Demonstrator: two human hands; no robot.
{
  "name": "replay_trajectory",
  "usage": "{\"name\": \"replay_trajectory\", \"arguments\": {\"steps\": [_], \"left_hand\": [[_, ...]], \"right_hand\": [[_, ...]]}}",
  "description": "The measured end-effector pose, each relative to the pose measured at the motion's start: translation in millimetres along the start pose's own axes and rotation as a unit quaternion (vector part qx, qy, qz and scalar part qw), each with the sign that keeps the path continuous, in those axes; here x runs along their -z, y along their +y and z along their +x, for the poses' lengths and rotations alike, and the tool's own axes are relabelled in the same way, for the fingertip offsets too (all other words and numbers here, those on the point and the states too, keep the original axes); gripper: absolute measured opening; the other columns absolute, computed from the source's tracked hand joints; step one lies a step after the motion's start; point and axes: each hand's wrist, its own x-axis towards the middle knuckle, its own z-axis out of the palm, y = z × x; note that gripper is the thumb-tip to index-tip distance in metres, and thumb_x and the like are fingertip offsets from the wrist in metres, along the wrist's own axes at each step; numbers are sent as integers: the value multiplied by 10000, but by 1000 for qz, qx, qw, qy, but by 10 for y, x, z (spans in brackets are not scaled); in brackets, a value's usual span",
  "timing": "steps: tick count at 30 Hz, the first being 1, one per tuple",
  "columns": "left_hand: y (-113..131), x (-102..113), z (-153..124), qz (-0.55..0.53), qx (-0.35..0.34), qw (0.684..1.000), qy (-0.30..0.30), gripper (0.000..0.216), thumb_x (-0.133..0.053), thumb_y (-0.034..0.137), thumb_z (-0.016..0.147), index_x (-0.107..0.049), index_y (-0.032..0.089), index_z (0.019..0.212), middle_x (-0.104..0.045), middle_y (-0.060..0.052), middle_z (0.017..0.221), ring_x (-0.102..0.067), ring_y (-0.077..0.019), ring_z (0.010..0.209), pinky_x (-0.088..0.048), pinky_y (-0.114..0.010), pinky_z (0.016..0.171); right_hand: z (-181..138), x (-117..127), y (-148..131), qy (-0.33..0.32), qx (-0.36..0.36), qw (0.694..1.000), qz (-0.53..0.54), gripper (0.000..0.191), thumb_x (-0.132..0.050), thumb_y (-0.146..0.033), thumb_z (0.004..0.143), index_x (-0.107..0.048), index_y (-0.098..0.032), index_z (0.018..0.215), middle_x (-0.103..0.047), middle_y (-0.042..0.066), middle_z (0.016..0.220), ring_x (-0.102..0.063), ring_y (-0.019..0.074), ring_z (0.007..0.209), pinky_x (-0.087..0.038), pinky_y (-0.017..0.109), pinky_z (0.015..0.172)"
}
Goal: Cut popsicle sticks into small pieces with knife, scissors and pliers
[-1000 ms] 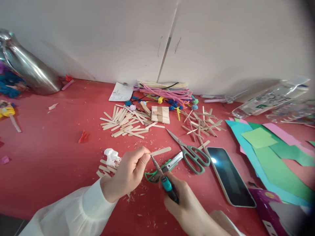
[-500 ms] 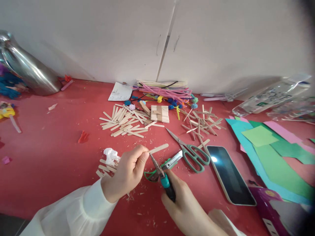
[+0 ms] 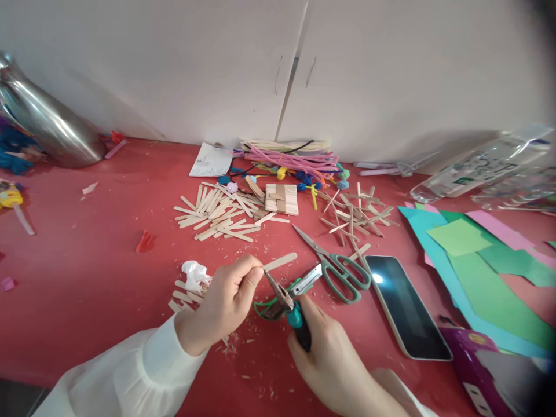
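From the head camera, I see my left hand (image 3: 226, 304) pinching a flat pale wooden craft stick (image 3: 280, 261) between thumb and fingertips, closed tight on its near end. The stick's long axis runs up and to the right, away from that hand, its free rounded end hanging above the red surface (image 3: 87, 278). My right hand (image 3: 334, 362) sits lower and to the right, wrapped shut around the teal-and-black handles of a pair of slim metal pliers (image 3: 284, 301). The pliers point up and to the left, so their tip meets the stick right beside my left fingertips; the jaws look nearly closed at the stick, though I cannot tell whether they actually bite it. The left hand is the nearer one to the stick.

Just beyond the pliers lie a green-cased utility knife (image 3: 299, 286) and grey-green handled scissors (image 3: 336, 269), with a dark smartphone (image 3: 406, 307) to the right. Further back lie a loose heap of wooden sticks (image 3: 217, 214) and a bundle of pink pipe cleaners (image 3: 291, 159).
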Motion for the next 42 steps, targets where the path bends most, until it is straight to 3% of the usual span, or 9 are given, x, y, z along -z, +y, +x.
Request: {"name": "replay_trajectory", "arguments": {"steps": [6,9,17,23,27,32,35,39,42], "left_hand": [[-72,-32,-11,-21,20,1000,4,272,-333,348,968,-416,206,751,-339,60,613,-328,-106,532,-290,-239,515],[-88,1,25,-59,34,998,-8,223,-382,373,951,-490,202,857,-399,56,639,-356,-102,532,-306,-235,513],[-88,122,126,-87,-22,995,-50,233,-483,294,920,-590,170,754,-459,9,758,-464,-119,677,-393,-256,650],[-91,120,122,-92,-41,994,-33,210,-494,250,905,-619,174,755,-460,13,734,-458,-113,652,-389,-252,636],[-99,118,123,-90,-21,995,-28,214,-500,275,899,-629,180,756,-458,22,708,-446,-110,627,-404,-268,671],[-76,120,120,-60,17,998,-31,232,-489,277,903,-639,186,751,-475,42,622,-440,-110,598,-404,-313,813],[-50,135,113,-58,30,997,-36,220,-501,275,888,-652,190,753,-451,55,572,-429,-104,556,-400,-325,829],[-101,194,131,-125,96,985,-68,244,-522,354,864,-648,186,741,-426,51,576,-384,-85,470,-374,-252,529],[-186,242,177,-207,139,968,-6,234,-536,368,848,-622,188,726,-438,53,560,-361,-69,433,-294,-221,441]], "right_hand": [[2,-30,14,54,55,993,-92,187,-369,-147,713,-421,-193,887,-573,38,604,-564,223,501,-401,286,460],[-5,-15,-2,20,48,996,-79,160,-375,-133,697,-406,-216,830,-555,25,618,-532,197,498,-391,273,474],[6,78,-62,-104,-45,992,54,145,-405,-112,661,-377,-221,753,-427,-33,644,-351,129,562,-307,253,535],[72,205,-112,-240,-135,906,320,104,-450,-200,627,-431,-197,730,-352,-62,607,-298,91,549,-282,231,505],[74,197,-97,-290,-177,866,368,107,-468,-246,604,-452,-197,697,-387,-66,536,-341,91,500,-277,237,480],[32,91,-83,-131,-97,975,151,130,-427,-134,637,-406,-207,742,-385,-45,636,-293,113,576,-263,261,538],[35,93,-96,-112,-88,984,106,141,-429,-121,636,-391,-211,737,-393,-42,639,-294,118,579,-254,267,544],[64,165,-86,-235,-145,911,306,87,-469,-207,632,-443,-200,715,-385,-55,590,-328,103,544,-282,248,515],[75,184,-39,-286,-191,844,411,113,-512,-239,603,-486,-186,698,-440,-53,512,-394,103,497,-295,244,490]]}}
